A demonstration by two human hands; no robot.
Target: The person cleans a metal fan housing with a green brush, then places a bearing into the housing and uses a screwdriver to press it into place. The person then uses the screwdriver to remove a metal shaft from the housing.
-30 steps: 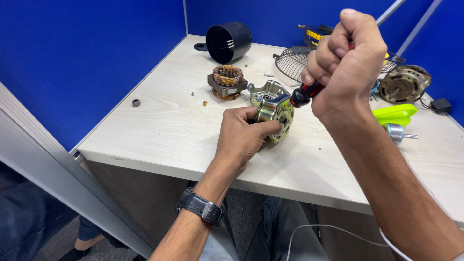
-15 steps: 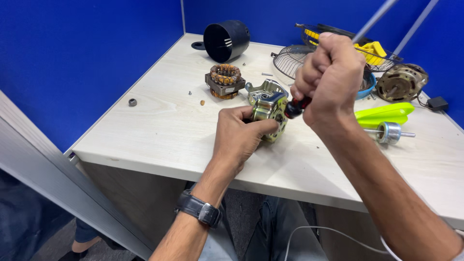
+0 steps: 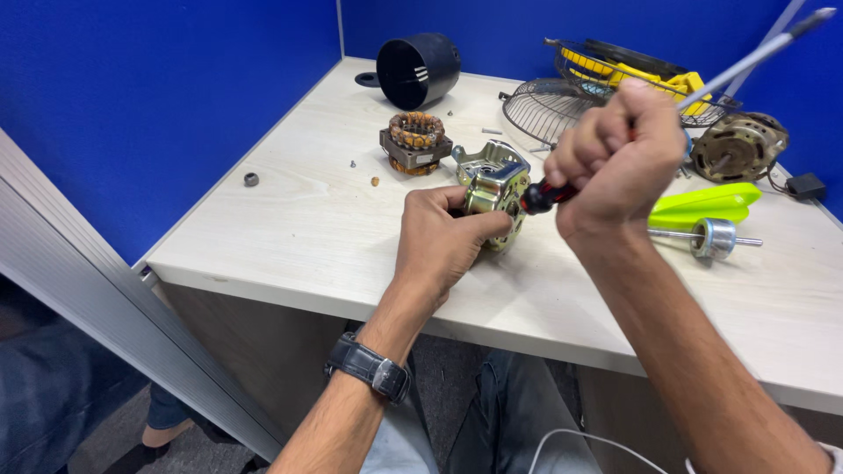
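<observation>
While left hand (image 3: 443, 241) grips motor housing (image 3: 493, 189), screwdriver (image 3: 544, 195) seemingly touches it.

Bright, even overhead light is falling on the bench (image 3: 290, 219), casting soft shadows; focus is holding sharp, with slight stretching at the edges.

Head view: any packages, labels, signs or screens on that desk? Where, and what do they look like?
None visible: no package, label, sign or screen.
Only bare parts on the table: metal motor housing in the left hand, screwdriver in the right hand, copper-wound stator, black cylindrical cover, wire fan guard.
</observation>
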